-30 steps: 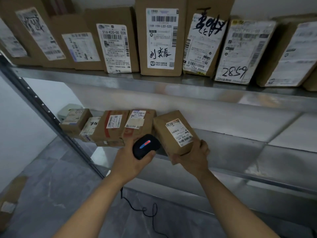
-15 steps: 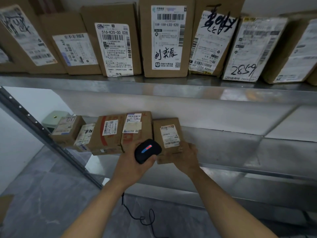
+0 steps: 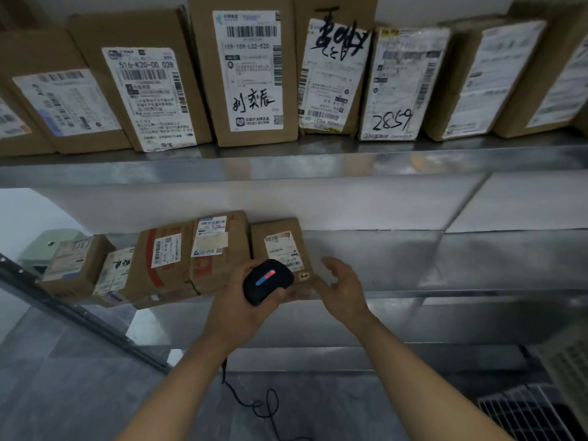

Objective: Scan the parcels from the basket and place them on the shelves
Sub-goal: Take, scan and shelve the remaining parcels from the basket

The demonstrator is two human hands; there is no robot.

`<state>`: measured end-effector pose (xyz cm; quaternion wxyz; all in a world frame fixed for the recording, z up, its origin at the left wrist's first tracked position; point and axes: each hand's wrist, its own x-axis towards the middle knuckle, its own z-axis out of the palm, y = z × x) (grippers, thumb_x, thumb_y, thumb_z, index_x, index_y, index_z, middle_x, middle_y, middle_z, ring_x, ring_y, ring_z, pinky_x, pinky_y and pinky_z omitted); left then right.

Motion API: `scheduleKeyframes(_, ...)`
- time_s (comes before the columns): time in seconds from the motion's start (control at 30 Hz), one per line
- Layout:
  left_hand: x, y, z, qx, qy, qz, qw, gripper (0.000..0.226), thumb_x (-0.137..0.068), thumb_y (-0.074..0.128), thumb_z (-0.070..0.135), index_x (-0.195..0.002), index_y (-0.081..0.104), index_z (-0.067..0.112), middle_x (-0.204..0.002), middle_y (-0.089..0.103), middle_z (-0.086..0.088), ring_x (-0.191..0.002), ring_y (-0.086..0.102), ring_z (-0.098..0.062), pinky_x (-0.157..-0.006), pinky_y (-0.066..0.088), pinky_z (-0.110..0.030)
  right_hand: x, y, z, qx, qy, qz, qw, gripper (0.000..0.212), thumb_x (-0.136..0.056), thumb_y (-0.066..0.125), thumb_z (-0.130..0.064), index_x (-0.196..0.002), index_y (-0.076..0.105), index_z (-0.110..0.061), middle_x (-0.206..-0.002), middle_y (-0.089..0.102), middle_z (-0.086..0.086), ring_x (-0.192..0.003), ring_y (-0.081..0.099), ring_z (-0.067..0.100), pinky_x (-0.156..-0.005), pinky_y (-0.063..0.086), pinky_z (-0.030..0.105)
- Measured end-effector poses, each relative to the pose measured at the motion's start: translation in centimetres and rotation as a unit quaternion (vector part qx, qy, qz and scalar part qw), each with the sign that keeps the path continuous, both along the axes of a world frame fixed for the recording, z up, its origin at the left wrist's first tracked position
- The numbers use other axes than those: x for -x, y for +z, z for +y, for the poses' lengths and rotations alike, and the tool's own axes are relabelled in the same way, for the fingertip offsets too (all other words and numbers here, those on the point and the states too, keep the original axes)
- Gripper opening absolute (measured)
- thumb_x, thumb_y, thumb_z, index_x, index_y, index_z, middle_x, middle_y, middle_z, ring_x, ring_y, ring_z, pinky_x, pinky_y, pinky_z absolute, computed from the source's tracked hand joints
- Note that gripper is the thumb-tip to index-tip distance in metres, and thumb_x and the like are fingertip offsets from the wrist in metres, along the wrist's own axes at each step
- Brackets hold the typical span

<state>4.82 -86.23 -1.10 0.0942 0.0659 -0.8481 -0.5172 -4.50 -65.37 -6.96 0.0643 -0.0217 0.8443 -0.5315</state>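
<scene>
A small brown parcel (image 3: 280,243) with a white label stands upright on the lower metal shelf (image 3: 413,265), at the right end of a row of parcels (image 3: 219,246). My left hand (image 3: 235,307) grips a black barcode scanner (image 3: 267,281) with a red and blue light, right in front of that parcel. Its cable (image 3: 254,405) hangs down toward the floor. My right hand (image 3: 342,291) hovers just right of the parcel, fingers loosely spread, holding nothing.
The upper shelf (image 3: 318,160) carries a full row of labelled cardboard boxes (image 3: 254,71). A pale green device (image 3: 47,246) sits at the left end of the lower shelf. A wire basket (image 3: 534,412) shows at the bottom right. A slanted metal upright (image 3: 79,316) crosses the left.
My right hand set the small parcel upright against the row on the lower shelf, then let go and drew back to the right. The scanner stayed in my left hand.
</scene>
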Motion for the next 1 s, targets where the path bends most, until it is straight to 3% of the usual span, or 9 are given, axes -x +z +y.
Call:
scheduleKeyframes(0.1, 1.1, -0.3, 1.8, 0.005, -0.04, -0.004, 0.999, 0.066, -0.078, 0.082, 0.057, -0.132, 0.054, 0.033, -0.118, 0.066, 0.024, -0.105, 0.064, 0.006, -0.086, 0.054, -0.019, -0.8, 0.2, 2.6, 0.023, -0.044, -0.01, 0.999, 0.051, -0.095, 0.07, -0.036, -0.142, 0.053, -0.026, -0.134, 0.05, -0.009, -0.127, 0.048, 0.011, -0.113, 0.043, 0.039)
scheduleKeyframes(0.23, 2.3, -0.5, 4.9, -0.003, -0.091, -0.01, 0.996, 0.055, -0.082, 0.083, 0.039, -0.128, 0.051, 0.037, -0.121, 0.062, 0.02, -0.104, 0.06, 0.013, -0.08, 0.048, -0.006, -2.3, 0.6, 6.2, 0.047, -0.094, -0.015, 0.994, 0.047, -0.094, 0.071, -0.034, -0.138, 0.055, -0.027, -0.131, 0.055, -0.009, -0.12, 0.053, 0.008, -0.094, 0.044, 0.013)
scheduleKeyframes(0.3, 3.2, -0.7, 7.1, -0.004, -0.128, -0.011, 0.992, 0.052, -0.083, 0.084, 0.034, -0.12, 0.05, 0.045, -0.121, 0.062, 0.02, -0.104, 0.06, 0.012, -0.08, 0.049, -0.006, -3.4, 0.5, 8.6, 0.059, -0.135, -0.012, 0.989, 0.046, -0.093, 0.073, -0.034, -0.135, 0.056, -0.028, -0.128, 0.058, -0.01, -0.117, 0.054, 0.007, -0.085, 0.042, 0.008)
scheduleKeyframes(0.43, 4.5, -1.1, 11.8, -0.002, -0.194, -0.007, 0.981, 0.054, -0.078, 0.084, 0.055, -0.12, 0.05, 0.046, -0.114, 0.062, 0.025, -0.1, 0.061, 0.009, -0.08, 0.052, -0.017, -6.2, 1.1, 13.7, 0.066, -0.214, -0.006, 0.975, 0.046, -0.093, 0.072, -0.033, -0.136, 0.056, -0.029, -0.127, 0.059, -0.013, -0.118, 0.054, 0.006, -0.091, 0.042, 0.014)
scheduleKeyframes(0.5, 4.9, -1.3, 14.4, 0.012, -0.223, -0.001, 0.975, 0.055, -0.078, 0.085, 0.052, -0.121, 0.051, 0.045, -0.11, 0.064, 0.025, -0.097, 0.063, 0.009, -0.079, 0.052, -0.019, -7.7, 1.1, 16.6, 0.065, -0.246, -0.003, 0.967, 0.046, -0.093, 0.072, -0.033, -0.136, 0.056, -0.028, -0.128, 0.059, -0.011, -0.119, 0.055, 0.006, -0.094, 0.043, 0.019)
scheduleKeyframes(0.6, 5.2, -1.0, 18.7, 0.016, -0.259, 0.003, 0.966, 0.054, -0.079, 0.087, 0.039, -0.12, 0.052, 0.043, -0.107, 0.066, 0.024, -0.094, 0.064, 0.01, -0.074, 0.049, -0.009, -9.9, 1.6, 20.7, 0.046, -0.289, 0.002, 0.956, 0.049, -0.093, 0.072, -0.035, -0.138, 0.055, -0.026, -0.128, 0.059, -0.011, -0.117, 0.056, 0.005, -0.09, 0.043, 0.016)
scheduleKeyframes(0.7, 5.3, -1.2, 23.4, 0.022, -0.301, 0.005, 0.953, 0.052, -0.079, 0.088, 0.034, -0.117, 0.054, 0.044, -0.104, 0.068, 0.022, -0.091, 0.064, 0.012, -0.071, 0.046, -0.003, -11.8, 1.4, 24.9, 0.032, -0.329, 0.009, 0.944, 0.049, -0.092, 0.072, -0.035, -0.138, 0.055, -0.026, -0.127, 0.06, -0.013, -0.116, 0.057, 0.003, -0.083, 0.039, 0.004)
scheduleKeyframes(0.87, 5.2, -0.5, 31.4, 0.034, -0.365, -0.002, 0.931, 0.051, -0.078, 0.088, 0.035, -0.117, 0.057, 0.043, -0.102, 0.071, 0.02, -0.091, 0.066, 0.007, -0.071, 0.047, -0.005, -15.9, 1.3, 32.0, 0.029, -0.402, 0.009, 0.915, 0.049, -0.089, 0.074, -0.041, -0.134, 0.057, -0.031, -0.123, 0.062, -0.013, -0.116, 0.058, 0.005, -0.103, 0.048, 0.03)
scheduleKeyframes(1.0, 5.1, 0.1, 38.1, 0.036, -0.403, 0.001, 0.915, 0.05, -0.078, 0.088, 0.036, -0.117, 0.058, 0.046, -0.096, 0.071, 0.025, -0.085, 0.068, 0.004, -0.07, 0.052, -0.016, -18.9, 1.7, 37.1, 0.062, -0.451, 0.008, 0.89, 0.044, -0.091, 0.074, -0.037, -0.131, 0.057, -0.033, -0.119, 0.061, -0.017, -0.114, 0.059, 0.004, -0.099, 0.049, 0.028)
